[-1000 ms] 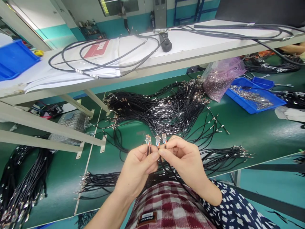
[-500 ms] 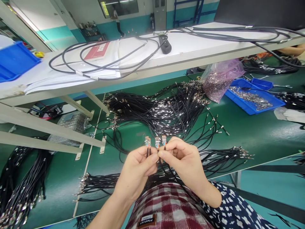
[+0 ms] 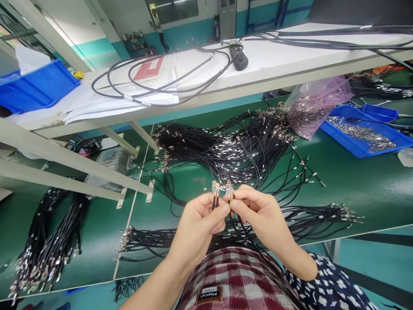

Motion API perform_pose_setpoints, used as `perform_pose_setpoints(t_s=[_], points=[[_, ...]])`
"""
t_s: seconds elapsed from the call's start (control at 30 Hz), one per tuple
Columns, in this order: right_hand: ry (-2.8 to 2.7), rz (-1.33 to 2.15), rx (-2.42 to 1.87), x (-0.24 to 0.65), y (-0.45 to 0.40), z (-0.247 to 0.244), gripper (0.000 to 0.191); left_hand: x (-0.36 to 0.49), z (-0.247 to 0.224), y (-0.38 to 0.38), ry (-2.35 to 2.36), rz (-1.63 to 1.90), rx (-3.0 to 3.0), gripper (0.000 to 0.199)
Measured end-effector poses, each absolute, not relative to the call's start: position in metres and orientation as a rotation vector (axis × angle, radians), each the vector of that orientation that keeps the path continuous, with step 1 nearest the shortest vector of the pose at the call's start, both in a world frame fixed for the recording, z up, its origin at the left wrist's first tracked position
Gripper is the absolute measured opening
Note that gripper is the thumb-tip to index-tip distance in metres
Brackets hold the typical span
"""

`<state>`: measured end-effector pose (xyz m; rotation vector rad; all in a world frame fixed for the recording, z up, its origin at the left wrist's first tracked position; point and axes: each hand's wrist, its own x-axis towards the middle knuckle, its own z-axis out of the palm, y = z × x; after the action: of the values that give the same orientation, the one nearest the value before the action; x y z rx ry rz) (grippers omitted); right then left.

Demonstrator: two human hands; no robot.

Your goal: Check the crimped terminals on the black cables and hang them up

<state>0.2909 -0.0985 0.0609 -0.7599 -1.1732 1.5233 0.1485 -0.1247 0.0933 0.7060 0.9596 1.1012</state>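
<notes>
My left hand (image 3: 201, 221) pinches two black cables whose ends, with small metal connectors (image 3: 215, 188) and coloured wires, stick up above the fingers. Beside it my right hand (image 3: 261, 215) is closed on more black cables, their connector ends (image 3: 229, 189) upright and close together at the fingertips. The two hands nearly touch in front of the checked apron (image 3: 232, 275). Below them the cables hang down towards the apron. Behind the hands a large bundle of black cables (image 3: 226, 150) lies on the green table (image 3: 361, 185). A smaller cable bundle (image 3: 148, 241) passes beneath the hands.
A white shelf (image 3: 206, 92) with looped cable crosses above the table. At the right are a pink bag of small parts (image 3: 314, 107) and a blue tray (image 3: 351, 146) of metal pieces. More cables (image 3: 54, 232) lie at the left, beyond the shelf legs (image 3: 97, 172).
The connector ends in my right hand have come closer together, one now overlapping the other. The whole view has shifted, so the table and shelf appear further right.
</notes>
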Motion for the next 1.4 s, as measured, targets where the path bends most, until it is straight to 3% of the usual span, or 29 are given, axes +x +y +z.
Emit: perform_pose_setpoints(t_s=[0.37, 1.2, 1.4], points=[[-1.164, 1.591, -0.711, 0.295, -0.094, 0.059, 0.006, 0.149, 0.088, -0.122, 0.828, 1.238, 0.673, 0.015], [-1.119, 1.636, -0.83, 0.294, -0.098, 0.061, 0.016, 0.147, 0.087, -0.122, 0.922, 1.12, 0.673, 0.014], [-0.875, 1.192, -0.891, 0.38, -0.069, 0.089, 0.008, 0.063, 0.108, -0.124, 1.11, 1.426, 0.8, 0.011]])
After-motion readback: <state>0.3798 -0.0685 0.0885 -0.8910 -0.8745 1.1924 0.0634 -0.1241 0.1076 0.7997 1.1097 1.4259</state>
